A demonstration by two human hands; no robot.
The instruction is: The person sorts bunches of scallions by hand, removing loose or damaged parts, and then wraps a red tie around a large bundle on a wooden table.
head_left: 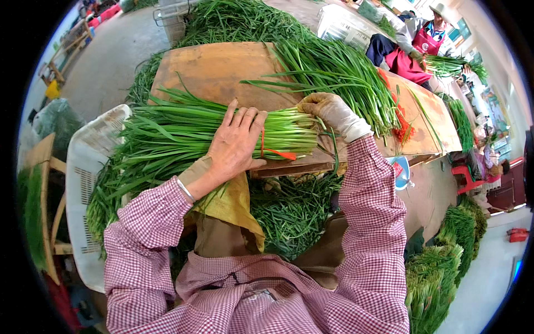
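A thick bunch of garlic chives (172, 131) lies across the near edge of the wooden table, leaves to the left and pale stem ends to the right. An orange-red tie (278, 153) circles it near the stems. My bare left hand (236, 136) rests flat on top of the bunch, fingers stretched out, just left of the tie. At the far corner of the stem ends, my gloved right hand (331, 111) has thumb and fingertips pinched on a chive stem. A loose dark blade hangs below this hand.
More loose chives (339, 78) lie on the wooden table (217, 69), beside orange-red ties (403, 131). A white crate (83, 183) stands left under the leaves. Chive scraps (295, 217) fill the space below. At the far right a co-worker (428, 42) holds chives.
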